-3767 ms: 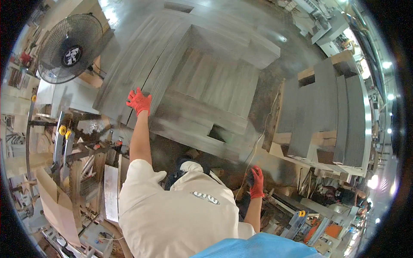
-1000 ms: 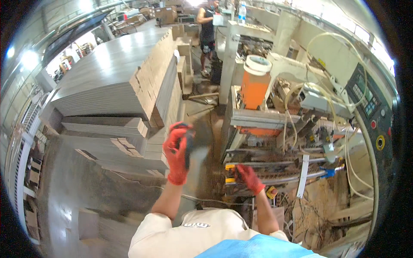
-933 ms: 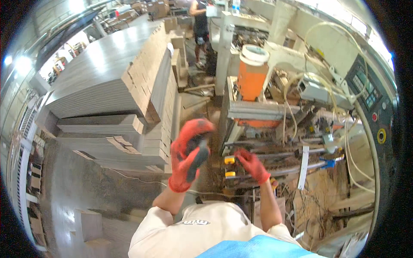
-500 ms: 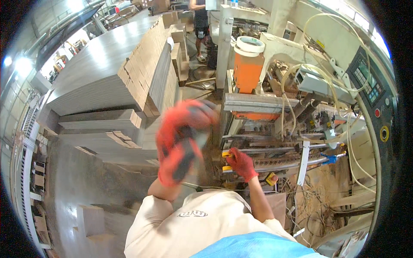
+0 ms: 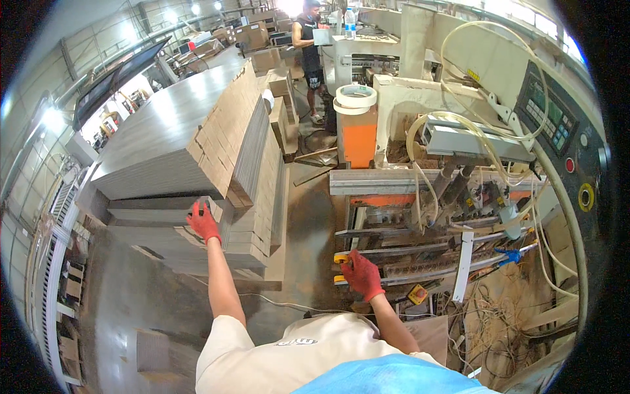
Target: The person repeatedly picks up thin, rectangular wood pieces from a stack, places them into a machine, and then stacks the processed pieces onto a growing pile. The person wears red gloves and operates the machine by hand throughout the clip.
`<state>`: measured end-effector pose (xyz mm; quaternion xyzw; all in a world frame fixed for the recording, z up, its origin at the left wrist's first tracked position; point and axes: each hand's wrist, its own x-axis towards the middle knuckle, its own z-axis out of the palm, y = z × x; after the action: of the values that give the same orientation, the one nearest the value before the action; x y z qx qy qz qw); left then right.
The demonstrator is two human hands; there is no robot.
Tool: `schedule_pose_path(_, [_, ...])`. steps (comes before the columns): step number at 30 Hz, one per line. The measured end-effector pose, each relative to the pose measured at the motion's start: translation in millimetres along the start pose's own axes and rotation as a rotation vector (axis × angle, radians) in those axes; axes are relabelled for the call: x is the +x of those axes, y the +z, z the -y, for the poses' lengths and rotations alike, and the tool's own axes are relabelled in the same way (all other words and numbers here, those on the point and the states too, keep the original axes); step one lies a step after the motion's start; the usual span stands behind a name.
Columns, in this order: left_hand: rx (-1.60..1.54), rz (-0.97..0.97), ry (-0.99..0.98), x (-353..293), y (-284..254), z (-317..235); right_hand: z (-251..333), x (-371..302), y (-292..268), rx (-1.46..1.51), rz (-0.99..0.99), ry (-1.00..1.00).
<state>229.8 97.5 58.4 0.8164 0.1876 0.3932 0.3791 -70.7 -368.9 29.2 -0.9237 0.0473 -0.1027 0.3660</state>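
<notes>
Left hand [image 5: 204, 222] at grey panels [image 5: 151, 215], fingers spread; right hand [image 5: 363, 274] by yellow cap [image 5: 341, 259], whether grip closed unclear.

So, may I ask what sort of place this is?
Probably a workshop for wood or furniture panels: it shows stacked grey boards, a control panel with buttons, and metal machine rails.

Grey boards [image 5: 154, 215] lie flat in a low pile at the left, their light-brown ends facing right. Two rounded yellow tips [image 5: 340, 259], one nearer, cap the left ends of metal rails [image 5: 420, 252].
</notes>
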Motion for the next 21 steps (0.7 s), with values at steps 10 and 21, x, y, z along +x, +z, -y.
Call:
schedule_pose_path(10, [-0.776,-0.155,-0.380,42.7,-97.4,98.9,40.7,-1.8,15.0,0.108,0.037,-0.093])
schedule_pose_path(21, [-1.694,0.416,-0.808,-172.9,-100.3,-101.6,15.9,-2.7,-1.6,0.042,-0.036,-0.106])
